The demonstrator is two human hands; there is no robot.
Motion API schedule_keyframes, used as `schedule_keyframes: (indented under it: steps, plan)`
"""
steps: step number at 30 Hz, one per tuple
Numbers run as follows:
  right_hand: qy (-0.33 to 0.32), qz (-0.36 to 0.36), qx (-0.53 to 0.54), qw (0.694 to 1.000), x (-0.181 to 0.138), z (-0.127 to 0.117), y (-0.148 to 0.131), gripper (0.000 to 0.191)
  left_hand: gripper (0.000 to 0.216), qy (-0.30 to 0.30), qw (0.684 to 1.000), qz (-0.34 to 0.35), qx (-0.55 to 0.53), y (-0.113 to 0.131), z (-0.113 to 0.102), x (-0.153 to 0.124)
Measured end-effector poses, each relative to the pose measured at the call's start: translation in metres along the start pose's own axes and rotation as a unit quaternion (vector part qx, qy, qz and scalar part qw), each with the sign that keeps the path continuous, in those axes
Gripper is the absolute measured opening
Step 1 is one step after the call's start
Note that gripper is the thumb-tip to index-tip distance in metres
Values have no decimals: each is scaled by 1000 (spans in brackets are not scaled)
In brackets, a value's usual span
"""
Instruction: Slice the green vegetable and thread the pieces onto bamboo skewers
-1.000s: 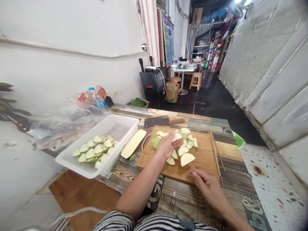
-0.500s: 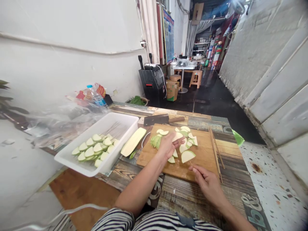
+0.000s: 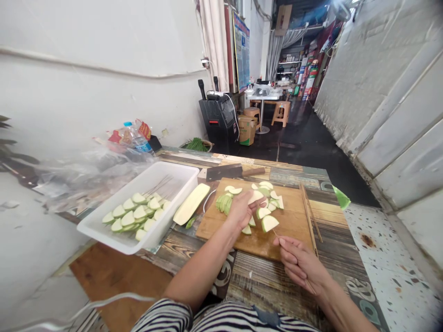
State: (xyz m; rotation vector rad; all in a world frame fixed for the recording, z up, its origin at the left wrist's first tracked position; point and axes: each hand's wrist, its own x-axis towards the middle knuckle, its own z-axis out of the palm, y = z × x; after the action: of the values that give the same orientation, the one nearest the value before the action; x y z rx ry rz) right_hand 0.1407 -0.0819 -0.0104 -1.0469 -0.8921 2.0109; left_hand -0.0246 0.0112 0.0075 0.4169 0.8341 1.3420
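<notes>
Pinching a skewer [image 3: 276, 234] between thumb and fingertips, the right hand [image 3: 301, 263] carries a half-round slice [image 3: 270, 224] on its far end, just ahead of the grip; the rest of the shaft runs back beneath the palm. Ahead and to the left of that grip, the left hand [image 3: 242, 210] grasps a second slice [image 3: 255, 197]; how its fingers lie beneath is hard to tell. Under both is the board [image 3: 294, 221], with loose slices [image 3: 266, 185] beyond the two grips and a fanned stack [image 3: 223, 203] beside the left one. Right of the right grip lie spare skewers [image 3: 308, 216]. Farther out, beyond the left grip, rests a cleaver [image 3: 224, 172]; leftward come a cut squash [image 3: 191, 204] and a tub [image 3: 104, 240] of heaped slices [image 3: 128, 217] with sticks poking out.
</notes>
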Motion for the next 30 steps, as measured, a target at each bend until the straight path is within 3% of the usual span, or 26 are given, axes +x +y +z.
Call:
schedule_keyframes:
  steps: [3, 7, 9, 11, 15, 18, 22, 28, 30]
  plan:
    - [65, -64, -123, 988, -1, 3, 1, 34, 10, 5, 1000, -3, 4, -1, 2, -1]
    - [160, -232, -335, 899, 2, 0, 11, 30, 8, 7, 1000, -6, 7, -1, 6, -5]
    - [166, -265, -372, 874, 4, -4, 16, 28, 7, 3, 1000, -5, 3, -1, 6, -6]
    - [149, -245, -359, 888, 5, -6, 19, 28, 8, 0, 1000, -4, -3, -1, 6, -6]
    - [71, -107, -202, 971, 4, -3, 16, 34, 11, -10, 1000, 0, -5, -5, 3, -3]
    - [51, -62, -111, 991, 4, 1, 12, 35, 14, -17, 1000, 2, 2, -10, 6, -4]
    - [91, -110, -173, 975, 7, -1, 13, 38, 18, -12, 1000, 0, 11, -12, 11, -7]
    - [188, -232, -319, 899, 11, -10, 16, 36, 31, -68, 996, -53, 32, -19, 9, -13]
    - [201, -246, -335, 887, 10, -10, 13, 36, 29, -88, 992, -72, 55, -26, 10, -17]
